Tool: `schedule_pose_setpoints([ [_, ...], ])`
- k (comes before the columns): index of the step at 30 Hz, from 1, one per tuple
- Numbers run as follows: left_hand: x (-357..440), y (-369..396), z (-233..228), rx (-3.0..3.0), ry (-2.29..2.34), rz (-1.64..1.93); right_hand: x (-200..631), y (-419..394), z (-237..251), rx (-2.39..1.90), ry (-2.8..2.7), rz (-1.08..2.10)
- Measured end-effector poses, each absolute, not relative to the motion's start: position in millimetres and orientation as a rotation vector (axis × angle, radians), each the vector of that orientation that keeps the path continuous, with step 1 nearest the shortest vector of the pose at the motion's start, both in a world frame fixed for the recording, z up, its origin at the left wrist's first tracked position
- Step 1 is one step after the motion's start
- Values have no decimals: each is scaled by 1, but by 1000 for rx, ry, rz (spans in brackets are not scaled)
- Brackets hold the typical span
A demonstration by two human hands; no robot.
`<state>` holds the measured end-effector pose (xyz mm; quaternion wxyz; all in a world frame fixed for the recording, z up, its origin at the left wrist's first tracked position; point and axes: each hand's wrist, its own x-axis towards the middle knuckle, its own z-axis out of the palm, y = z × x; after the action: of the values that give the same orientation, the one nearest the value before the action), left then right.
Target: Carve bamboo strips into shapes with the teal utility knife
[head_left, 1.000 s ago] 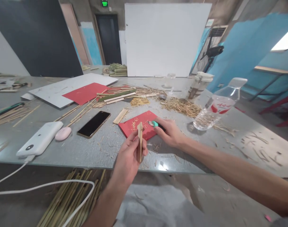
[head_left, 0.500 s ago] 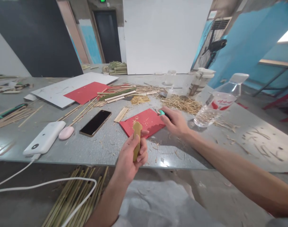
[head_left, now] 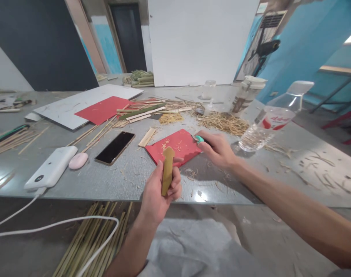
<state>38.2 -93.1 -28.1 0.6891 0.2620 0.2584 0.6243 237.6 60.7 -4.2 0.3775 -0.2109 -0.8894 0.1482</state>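
Note:
My left hand (head_left: 161, 188) is closed around a carved yellow-brown strip (head_left: 167, 173), wood or bamboo by its look, held upright near the table's front edge. Its upper end is notched into a small rounded head. My right hand (head_left: 220, 150) is wrapped around a small knife (head_left: 199, 139) with a teal and black handle, its short metal tip pointing left. The knife is over the right edge of a red sheet (head_left: 183, 144), apart from the strip. Pale shavings are scattered on the sheet, and my left hand covers part of its lower edge.
Left of the sheet are a flat wooden piece (head_left: 147, 137), a phone (head_left: 115, 147), a pink case (head_left: 78, 161) and a white power bank (head_left: 51, 167) with a cable. A water bottle (head_left: 275, 119) stands right, beside a shavings pile (head_left: 223, 124). Split sticks (head_left: 143, 111) lie behind.
My left thumb has slid off the strip's face to its left side, showing more of it. The right hand keeps its grip on the knife. The view has shifted slightly.

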Motion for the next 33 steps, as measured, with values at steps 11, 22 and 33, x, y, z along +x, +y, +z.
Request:
schedule_pose_setpoints([
  [11, 39, -93, -28, 596, 582, 1407, 234, 59, -5, -521, -2300, 414],
  [22, 40, -94, -26, 579, 646, 1398, 233, 60, -9, -524, -2325, 441],
  [33, 41, -93, -26, 528, 631, 1417, 232, 59, -9, -529, -2334, 449],
])
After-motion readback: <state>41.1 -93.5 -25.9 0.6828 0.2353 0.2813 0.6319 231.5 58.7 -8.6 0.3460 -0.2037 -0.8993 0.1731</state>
